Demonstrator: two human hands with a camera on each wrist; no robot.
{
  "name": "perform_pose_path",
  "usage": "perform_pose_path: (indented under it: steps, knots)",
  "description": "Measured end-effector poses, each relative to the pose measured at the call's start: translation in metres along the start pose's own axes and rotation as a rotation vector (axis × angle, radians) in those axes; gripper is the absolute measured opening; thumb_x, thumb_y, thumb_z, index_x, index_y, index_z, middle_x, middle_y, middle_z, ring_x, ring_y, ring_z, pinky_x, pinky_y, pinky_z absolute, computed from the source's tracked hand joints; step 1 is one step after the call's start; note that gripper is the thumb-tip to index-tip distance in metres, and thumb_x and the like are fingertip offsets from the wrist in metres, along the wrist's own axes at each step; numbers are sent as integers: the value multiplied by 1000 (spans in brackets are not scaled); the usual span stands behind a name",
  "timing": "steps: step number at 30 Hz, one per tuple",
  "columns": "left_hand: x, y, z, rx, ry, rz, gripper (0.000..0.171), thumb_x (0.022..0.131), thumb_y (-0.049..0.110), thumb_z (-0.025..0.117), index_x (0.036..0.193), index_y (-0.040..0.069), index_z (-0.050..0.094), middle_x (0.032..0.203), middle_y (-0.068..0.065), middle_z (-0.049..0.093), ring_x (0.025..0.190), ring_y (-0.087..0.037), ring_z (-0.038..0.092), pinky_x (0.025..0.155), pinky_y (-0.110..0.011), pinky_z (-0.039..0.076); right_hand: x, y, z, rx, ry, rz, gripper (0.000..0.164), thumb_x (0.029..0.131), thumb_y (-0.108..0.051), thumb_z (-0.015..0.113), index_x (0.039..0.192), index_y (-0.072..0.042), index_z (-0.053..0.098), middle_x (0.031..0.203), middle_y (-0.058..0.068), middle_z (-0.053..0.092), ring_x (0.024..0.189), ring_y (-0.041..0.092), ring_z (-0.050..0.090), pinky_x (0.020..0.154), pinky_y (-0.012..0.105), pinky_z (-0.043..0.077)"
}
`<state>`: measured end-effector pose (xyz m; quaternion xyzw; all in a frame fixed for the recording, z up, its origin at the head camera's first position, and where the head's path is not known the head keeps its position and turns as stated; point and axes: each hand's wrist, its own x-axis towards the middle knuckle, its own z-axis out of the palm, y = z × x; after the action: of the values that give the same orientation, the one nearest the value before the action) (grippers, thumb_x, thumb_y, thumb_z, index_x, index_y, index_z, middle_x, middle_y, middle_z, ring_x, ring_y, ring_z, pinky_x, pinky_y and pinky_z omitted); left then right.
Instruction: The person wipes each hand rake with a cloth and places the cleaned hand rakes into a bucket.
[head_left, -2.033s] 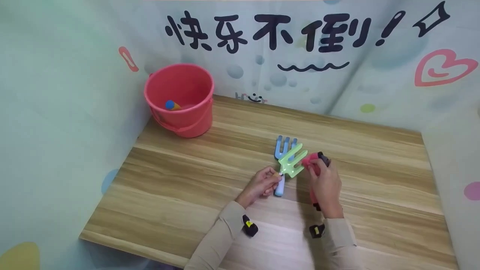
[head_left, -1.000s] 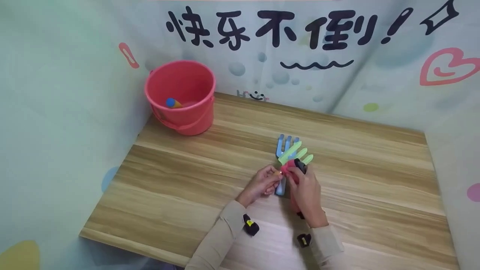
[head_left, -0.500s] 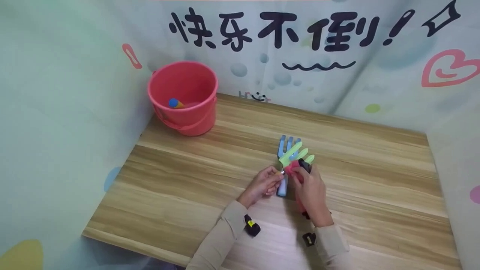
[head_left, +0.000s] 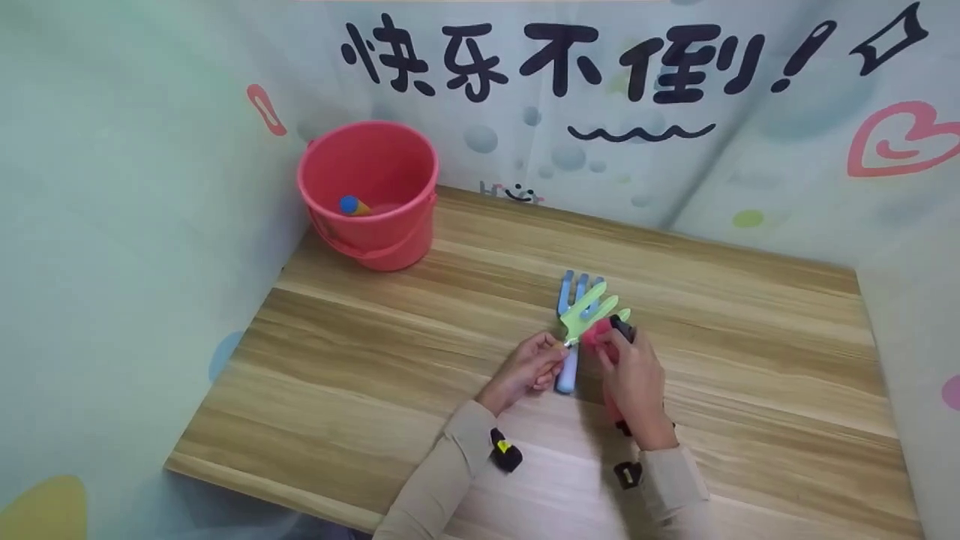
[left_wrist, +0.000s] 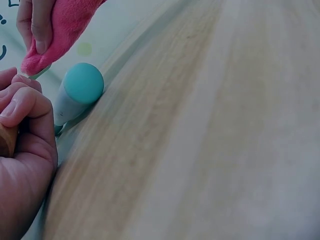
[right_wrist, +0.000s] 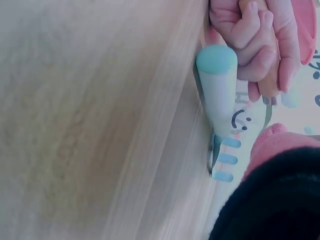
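My left hand (head_left: pixel 529 364) grips the wooden handle (right_wrist: pixel 270 75) of a small green garden fork (head_left: pixel 577 321), its tines pointing away to the upper right. In my right hand (head_left: pixel 636 382) is a pink plush cloth (head_left: pixel 598 331) with black parts, pinched between thumb and fingers and held against the right side of the fork's head. Part of the cloth hangs below that hand. Under the green fork lies a blue garden fork (head_left: pixel 568 375) with a pale handle; in the right wrist view its turquoise handle end (right_wrist: pixel 216 60) is near my left fingers.
A red bucket (head_left: pixel 394 244) stands at the table's back left corner, with a blue-ended orange stick (head_left: pixel 351 205) inside. The wooden table (head_left: pixel 375 375) meets printed fabric walls (head_left: pixel 150 225) at the back and sides. Its front left edge is in view.
My right hand brought the cloth left onto the neck of the green fork, then slid it back right along the head. My left hand keeps its grip with little movement.
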<state>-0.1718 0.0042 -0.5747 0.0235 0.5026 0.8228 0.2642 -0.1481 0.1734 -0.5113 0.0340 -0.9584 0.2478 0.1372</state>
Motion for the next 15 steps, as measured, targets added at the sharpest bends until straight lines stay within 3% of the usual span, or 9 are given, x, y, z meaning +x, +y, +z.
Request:
perform_pose_path:
  steps: [8,15]
  knots:
    - [-1,0,-2,27,10,-5,12,90,15,58,89,11,47,64,0,48,40,-4,31,36,-16,24,9,10,-5,-15,4,34,9,86,-14,66,94,-9,66,80,14,52,69,28,50,53,40,44]
    - [-1,0,-2,39,7,-7,12,90,15,58,90,11,47,65,0,49,40,-4,32,36,-16,24,18,13,-11,-19,-6,65,13,87,-16,66,97,-8,65,85,15,50,68,28,50,52,41,43]
